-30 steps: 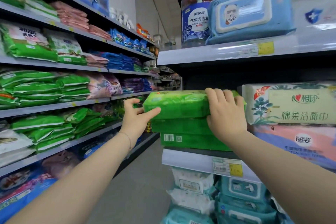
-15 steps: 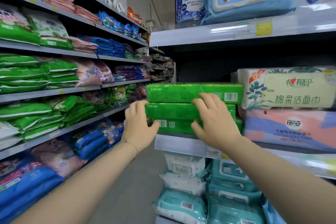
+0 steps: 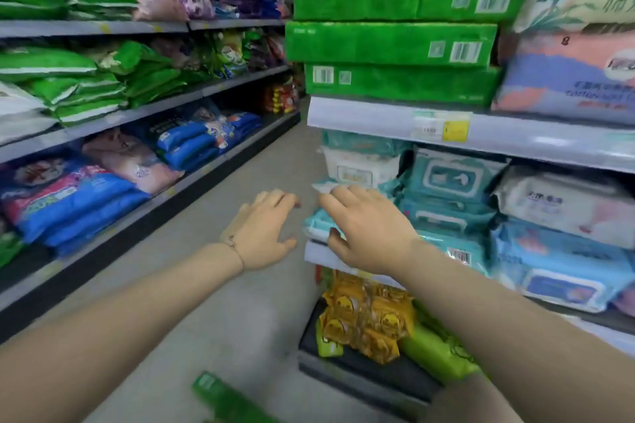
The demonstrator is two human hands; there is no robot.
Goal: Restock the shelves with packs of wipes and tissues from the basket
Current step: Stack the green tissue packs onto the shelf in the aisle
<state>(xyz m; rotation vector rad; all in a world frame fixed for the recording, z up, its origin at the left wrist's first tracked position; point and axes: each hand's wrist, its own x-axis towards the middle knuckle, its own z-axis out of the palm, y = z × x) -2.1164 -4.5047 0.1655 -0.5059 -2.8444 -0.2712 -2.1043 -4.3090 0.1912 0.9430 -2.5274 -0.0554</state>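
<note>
Three green packs [image 3: 395,41] sit stacked on the right-hand shelf [image 3: 378,120]. The top two stick out a bit past its aisle end, so a bump would probably slide them off.

Both hands are empty. The left hand [image 3: 264,230] hangs over the floor [image 3: 240,302] with fingers loosely spread. The right hand [image 3: 367,233] is wide too, right in front of the teal wipes packs [image 3: 446,182] one shelf down. Can't tell if it's touching them. A pale pack corner [image 3: 324,186] pokes out by the fingertips, and a careless sweep might drag it out.

Another green pack [image 3: 223,398] shows at the bottom edge, but the basket itself isn't visible. Yellow packets [image 3: 367,319] crowd the lowest shelf, and blue packs [image 3: 192,144] line the shelving across the aisle.
</note>
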